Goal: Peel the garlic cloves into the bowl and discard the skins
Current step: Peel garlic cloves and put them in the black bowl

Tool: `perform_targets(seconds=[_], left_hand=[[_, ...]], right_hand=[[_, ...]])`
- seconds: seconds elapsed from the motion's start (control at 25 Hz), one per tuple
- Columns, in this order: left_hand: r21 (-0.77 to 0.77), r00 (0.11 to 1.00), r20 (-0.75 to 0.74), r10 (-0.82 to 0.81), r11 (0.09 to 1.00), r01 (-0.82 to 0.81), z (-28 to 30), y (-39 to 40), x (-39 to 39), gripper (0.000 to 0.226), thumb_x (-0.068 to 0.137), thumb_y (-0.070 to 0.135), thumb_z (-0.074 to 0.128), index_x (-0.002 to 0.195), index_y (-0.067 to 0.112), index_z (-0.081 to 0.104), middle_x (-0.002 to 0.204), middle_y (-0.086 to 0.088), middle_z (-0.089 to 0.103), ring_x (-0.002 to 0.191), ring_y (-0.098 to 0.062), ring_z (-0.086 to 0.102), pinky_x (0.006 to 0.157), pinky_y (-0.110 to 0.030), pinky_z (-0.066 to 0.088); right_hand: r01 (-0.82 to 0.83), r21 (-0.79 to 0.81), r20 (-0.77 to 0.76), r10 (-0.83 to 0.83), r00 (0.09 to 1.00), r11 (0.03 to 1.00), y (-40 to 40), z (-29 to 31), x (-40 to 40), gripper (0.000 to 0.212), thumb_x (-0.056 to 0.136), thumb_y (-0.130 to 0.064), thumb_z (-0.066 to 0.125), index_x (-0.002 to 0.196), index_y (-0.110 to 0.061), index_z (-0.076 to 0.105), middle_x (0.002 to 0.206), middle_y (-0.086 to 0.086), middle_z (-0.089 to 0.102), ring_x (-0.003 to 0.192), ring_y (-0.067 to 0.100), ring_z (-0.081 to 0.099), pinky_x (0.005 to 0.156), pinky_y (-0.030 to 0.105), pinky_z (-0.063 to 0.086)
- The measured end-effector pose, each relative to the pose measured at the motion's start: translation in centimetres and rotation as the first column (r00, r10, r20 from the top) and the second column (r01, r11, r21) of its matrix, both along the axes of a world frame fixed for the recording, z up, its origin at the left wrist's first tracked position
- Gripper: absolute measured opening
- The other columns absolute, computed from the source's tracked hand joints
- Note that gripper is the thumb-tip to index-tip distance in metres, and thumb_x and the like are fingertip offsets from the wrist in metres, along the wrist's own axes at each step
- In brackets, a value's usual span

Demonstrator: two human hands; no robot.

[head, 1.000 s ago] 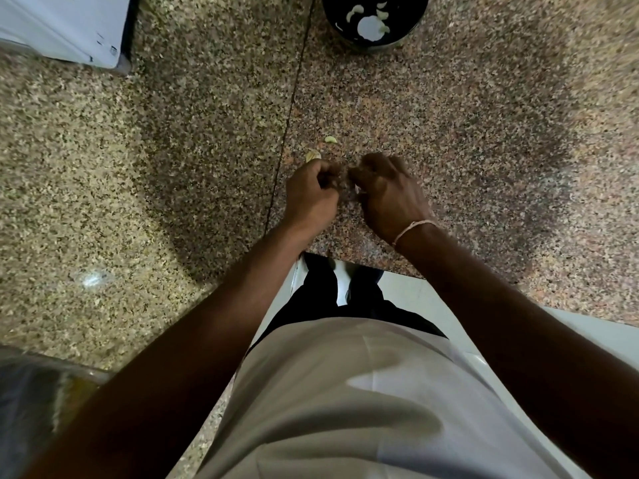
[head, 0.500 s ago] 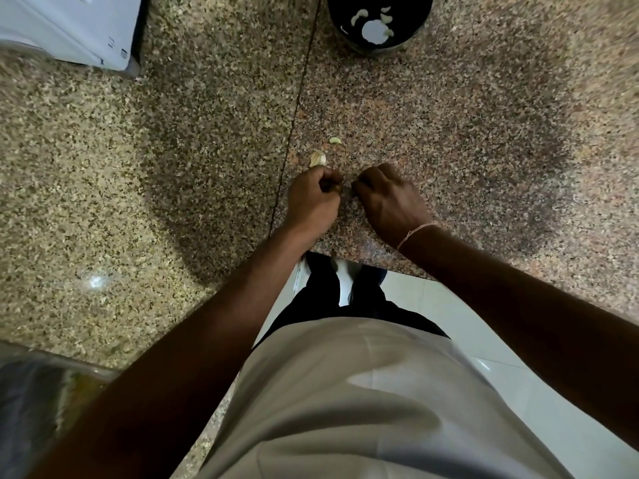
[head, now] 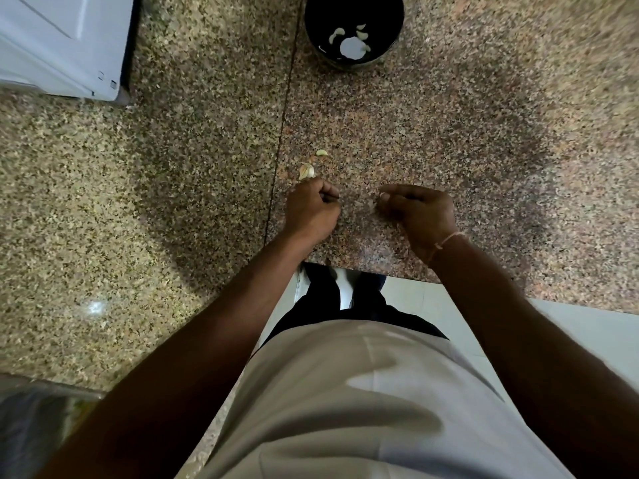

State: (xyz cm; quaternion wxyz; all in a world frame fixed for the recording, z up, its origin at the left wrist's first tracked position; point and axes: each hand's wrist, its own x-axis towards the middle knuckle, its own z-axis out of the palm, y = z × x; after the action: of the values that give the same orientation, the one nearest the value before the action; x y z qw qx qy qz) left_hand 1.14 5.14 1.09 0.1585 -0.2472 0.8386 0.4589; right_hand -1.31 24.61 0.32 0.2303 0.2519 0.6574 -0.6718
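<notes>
Left hand (head: 311, 210) and right hand (head: 420, 212) at frame centre over the speckled table (head: 484, 133), both grips curled, contents unclear, garlic scraps (head: 307, 171) just above left hand, dark bowl (head: 354, 29) with peeled cloves (head: 361, 35) at top

Hidden, cropped and unclear parts

Inside the curled fingers (head: 328, 192) of the left hand (head: 311, 210): nothing visible, any clove concealed by the fist. At the fingertips (head: 385, 198) of the right hand (head: 420, 214): a pale speck, too small and blurred to tell skin from clove. Far beyond the fingers: bowl (head: 392, 46) cut off by the top edge. Far left of the fingers: white appliance (head: 58, 46) cropped by the frame's corner, blurred shiny object (head: 31, 420) cropped at bottom left.
</notes>
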Motion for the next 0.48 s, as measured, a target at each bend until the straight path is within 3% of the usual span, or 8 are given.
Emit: perform_targets(seconds=[0.08,0.2,0.48], left_hand=[[-0.062,0.996,-0.019,-0.086,0.995,0.085,0.0,0.6,-0.3,0.018,0.086,0.001,0.075,0.100,0.012,0.074,0.095,0.004,0.073,0.081,-0.002,0.065,0.075,-0.021,0.059],[-0.145,0.973,-0.060,-0.224,0.966,0.214,0.2,1.6,-0.5,0.021,0.083,0.004,0.084,0.101,0.010,0.075,0.097,-0.001,0.075,0.084,-0.011,0.067,0.076,-0.023,0.057],[-0.369,0.869,-0.087,-0.487,0.826,0.426,0.3,2.7,-1.2,0.011,0.092,0.010,0.077,0.103,0.009,0.079,0.105,-0.006,0.070,0.088,-0.014,0.061,0.078,-0.027,0.053]], right_hand=[[0.148,-0.232,0.122,-0.123,0.985,0.961,0.7,0.4,-0.5,0.019,0.092,0.009,0.066,0.084,-0.005,0.077,0.083,0.010,0.074,0.075,0.021,0.070,0.074,0.034,0.060],[0.257,-0.383,0.176,-0.203,0.963,0.887,1.1,1.0,-0.9,0.014,0.094,0.013,0.060,0.088,0.002,0.067,0.086,0.007,0.074,0.083,0.017,0.071,0.075,0.026,0.061],[0.278,-0.361,0.148,-0.240,0.959,0.890,0.9,1.4,-0.3,0.019,0.091,0.015,0.061,0.081,0.001,0.069,0.088,0.008,0.074,0.084,0.016,0.071,0.085,0.029,0.062]])
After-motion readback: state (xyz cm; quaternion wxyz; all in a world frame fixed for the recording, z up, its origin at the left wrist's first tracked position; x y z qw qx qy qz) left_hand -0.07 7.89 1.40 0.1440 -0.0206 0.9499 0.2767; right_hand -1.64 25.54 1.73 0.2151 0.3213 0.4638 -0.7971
